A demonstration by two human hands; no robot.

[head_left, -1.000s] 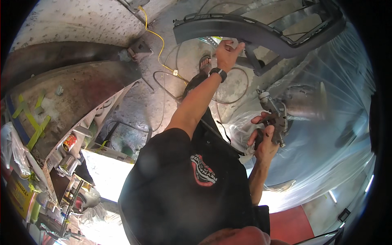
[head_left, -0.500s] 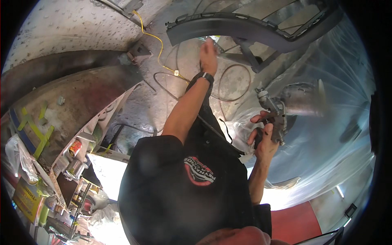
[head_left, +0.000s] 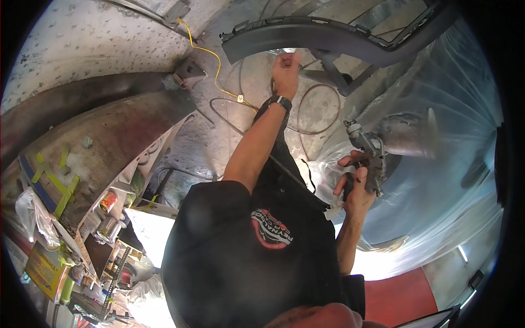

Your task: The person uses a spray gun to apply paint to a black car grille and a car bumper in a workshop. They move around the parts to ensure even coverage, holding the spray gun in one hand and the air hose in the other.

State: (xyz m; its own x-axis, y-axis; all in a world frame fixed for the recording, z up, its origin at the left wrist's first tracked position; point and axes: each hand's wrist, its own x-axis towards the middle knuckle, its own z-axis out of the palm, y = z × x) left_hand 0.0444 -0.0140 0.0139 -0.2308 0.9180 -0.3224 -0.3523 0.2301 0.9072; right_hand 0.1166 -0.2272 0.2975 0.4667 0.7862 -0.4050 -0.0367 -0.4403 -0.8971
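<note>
Workshop, concrete floor (head_left: 199,145), spread below a dark curved panel (head_left: 322,39), the landmark for all entries. Left to right:

- Worn bench-like surface (head_left: 117,123), left of and below the panel; strips of yellow-green tape (head_left: 65,191) on it.
- Yellow cord (head_left: 220,64), left of the panel, loose on the floor.
- Left hand (head_left: 285,70), just below the panel's left stretch; fingers partly curled. Contact, or anything held: cannot tell.
- The panel itself: raised above the floor, dark struts (head_left: 361,81) beneath. Visible face evenly dark; whether freshly coated, and what remains, cannot be told.
- Right hand (head_left: 355,186), below the panel; closed round a metal spray gun (head_left: 374,168). No mist visible.
- Clear plastic sheeting (head_left: 459,180), draped below and right of the panel.
</note>
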